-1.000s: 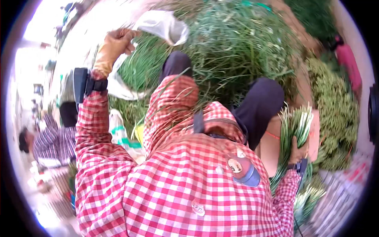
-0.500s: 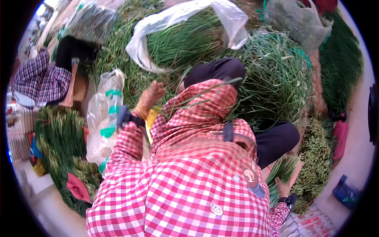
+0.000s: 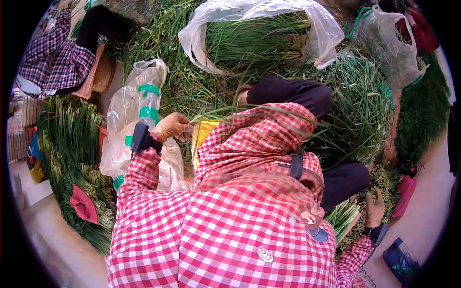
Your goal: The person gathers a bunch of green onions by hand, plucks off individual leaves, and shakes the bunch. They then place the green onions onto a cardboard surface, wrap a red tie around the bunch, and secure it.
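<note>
My left hand (image 3: 174, 127) is beside the yellow material (image 3: 205, 133) at my lap, its fingers curled together. Thin green leaves (image 3: 276, 109) stretch from near its fingertips across my checked sleeve and lap; whether the fingers grip them is unclear. At the lower right, my right hand (image 3: 375, 211) reaches over the pile of bundled green stems (image 3: 357, 230), thumb and fingers apart, with nothing visible in it. A bunch of green stalks with pale ends (image 3: 342, 217) lies between that hand and my body.
A clear plastic bag (image 3: 127, 113) with green tape lies at left. Ahead, a white plastic bag (image 3: 192, 36) surrounds long greens (image 3: 254, 41). Loose greens (image 3: 355, 103) cover the floor. A person in a dark checked shirt (image 3: 57, 60) sits upper left. A blue bag (image 3: 401, 261) is lower right.
My left hand has moved down and slightly left, closer to the yellow material. My right hand has left the bunch of stalks and moved right to the pile. The view has shifted.
</note>
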Demonstrator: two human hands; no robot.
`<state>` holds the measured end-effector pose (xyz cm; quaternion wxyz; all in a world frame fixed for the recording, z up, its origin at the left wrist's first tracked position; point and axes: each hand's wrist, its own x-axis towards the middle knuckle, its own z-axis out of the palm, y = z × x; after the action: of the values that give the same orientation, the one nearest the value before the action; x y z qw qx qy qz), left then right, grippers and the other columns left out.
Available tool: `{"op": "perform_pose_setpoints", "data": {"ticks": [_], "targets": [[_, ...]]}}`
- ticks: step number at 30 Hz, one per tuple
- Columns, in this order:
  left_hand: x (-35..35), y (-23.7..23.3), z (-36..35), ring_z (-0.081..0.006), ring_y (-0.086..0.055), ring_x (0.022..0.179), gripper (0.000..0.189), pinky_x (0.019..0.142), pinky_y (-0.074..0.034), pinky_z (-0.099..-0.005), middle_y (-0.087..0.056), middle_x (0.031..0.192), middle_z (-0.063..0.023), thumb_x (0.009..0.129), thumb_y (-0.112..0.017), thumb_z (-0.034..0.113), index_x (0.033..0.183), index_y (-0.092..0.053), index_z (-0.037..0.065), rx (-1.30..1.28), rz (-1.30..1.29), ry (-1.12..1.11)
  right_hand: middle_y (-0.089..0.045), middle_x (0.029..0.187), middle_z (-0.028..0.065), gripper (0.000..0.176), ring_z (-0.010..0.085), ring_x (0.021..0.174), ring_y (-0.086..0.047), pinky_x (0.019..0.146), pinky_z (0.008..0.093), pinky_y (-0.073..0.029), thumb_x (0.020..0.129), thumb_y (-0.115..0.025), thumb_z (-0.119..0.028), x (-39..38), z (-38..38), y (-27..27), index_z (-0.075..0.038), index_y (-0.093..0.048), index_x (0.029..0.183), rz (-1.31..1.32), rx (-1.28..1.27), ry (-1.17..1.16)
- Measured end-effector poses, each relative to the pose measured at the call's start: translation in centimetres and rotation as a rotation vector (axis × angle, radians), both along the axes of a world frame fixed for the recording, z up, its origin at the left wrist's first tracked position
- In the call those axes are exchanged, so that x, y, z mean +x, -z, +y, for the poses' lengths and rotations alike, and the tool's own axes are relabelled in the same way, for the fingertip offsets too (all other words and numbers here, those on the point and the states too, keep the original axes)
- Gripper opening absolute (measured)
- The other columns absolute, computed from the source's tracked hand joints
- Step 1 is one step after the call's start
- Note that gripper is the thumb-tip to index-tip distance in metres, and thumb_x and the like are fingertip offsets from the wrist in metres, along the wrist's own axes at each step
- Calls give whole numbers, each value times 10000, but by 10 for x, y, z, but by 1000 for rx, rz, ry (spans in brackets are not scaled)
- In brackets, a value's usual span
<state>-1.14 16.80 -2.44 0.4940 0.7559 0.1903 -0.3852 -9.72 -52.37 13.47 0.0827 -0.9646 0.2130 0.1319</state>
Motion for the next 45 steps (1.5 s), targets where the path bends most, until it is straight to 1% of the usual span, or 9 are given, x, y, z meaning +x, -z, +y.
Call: {"op": "perform_pose_setpoints", "data": {"ticks": [14, 18, 26, 28, 31, 34, 36, 40, 45], "targets": [[65, -242, -259, -60, -565, 569, 209, 524, -451, -224, -612, 648, 0, 911, -595, 191, 801, -640, 18, -318, -516, 589, -637, 1117, 147, 336, 250, 1072, -590, 938, 322, -432, 862, -655, -176, 105, 153, -105, 3, -606, 1143, -736, 615, -812], [69, -256, -312, -104, -596, 551, 115, 505, -465, -251, -618, 629, -25, 854, -652, 124, 807, -634, 20, -226, -773, 817, -684, 914, 102, 311, 160, 830, -639, 751, 290, -502, 869, -651, -269, 89, 139, -100, -11, -655, 1043, -181, 997, -496], [87, -246, -361, -252, -540, 480, 25, 487, -431, -341, -613, 668, -67, 832, -599, 95, 856, -602, 94, -106, -1438, 1031, -651, 701, 29, 267, 83, 596, -595, 525, 229, -458, 895, -620, -275, 11, 44, -81, -18, -693, 890, -232, 1268, -58], [108, -242, -352, -245, -565, 507, 91, 511, -465, -338, -638, 706, -55, 866, -530, 80, 896, -615, 91, -336, -999, 624, -644, 672, 50, 295, 80, 547, -569, 491, 212, -446, 885, -630, -311, -10, 18, -84, -19, -676, 881, -265, 1310, 43], [127, -227, -375, -285, -627, 638, 131, 537, -479, -382, -644, 763, -121, 909, -496, 102, 954, -616, 78, 134, -1444, 729, -639, 657, 52, 307, 81, 533, -558, 475, 211, -431, 878, -638, -314, -33, 3, -72, -9, -671, 886, -471, 1406, 177], [101, -214, -432, -316, -609, 913, 526, 840, -456, -424, -635, 957, -143, 777, -676, 300, 1234, -508, 100, 686, -1483, 1310, -639, 675, 48, 296, 82, 550, -567, 488, 206, -434, 884, -630, -308, -30, 18, -68, -15, -666, 889, -694, 1291, 189], [72, -213, -461, -333, -565, 1070, 675, 963, -399, -403, -596, 1147, -188, 773, -696, 407, 1313, -461, 77, 123, -1602, 1190, -639, 740, 31, 310, 82, 652, -610, 557, 213, -471, 892, -618, -320, -26, 29, -63, -12, -655, 897, -776, 1237, 160], [26, -218, -499, -172, -608, 945, 332, 862, -453, -286, -664, 994, -137, 861, -657, 250, 1094, -632, 13, -885, -734, 559, -636, 733, 64, 210, 166, 690, -639, 588, 255, -484, 882, -628, -217, -12, 50, -68, -10, -648, 913, -786, 898, 34], [44, -203, -491, -118, -625, 822, 147, 793, -471, -251, -687, 851, -70, 904, -582, 84, 965, -663, -23, -706, -868, 616, -672, 850, 113, 133, 294, 798, -644, 709, 354, -524, 804, -655, -112, 13, 46, -71, -45, -674, 918, -902, 20, -470]]}}
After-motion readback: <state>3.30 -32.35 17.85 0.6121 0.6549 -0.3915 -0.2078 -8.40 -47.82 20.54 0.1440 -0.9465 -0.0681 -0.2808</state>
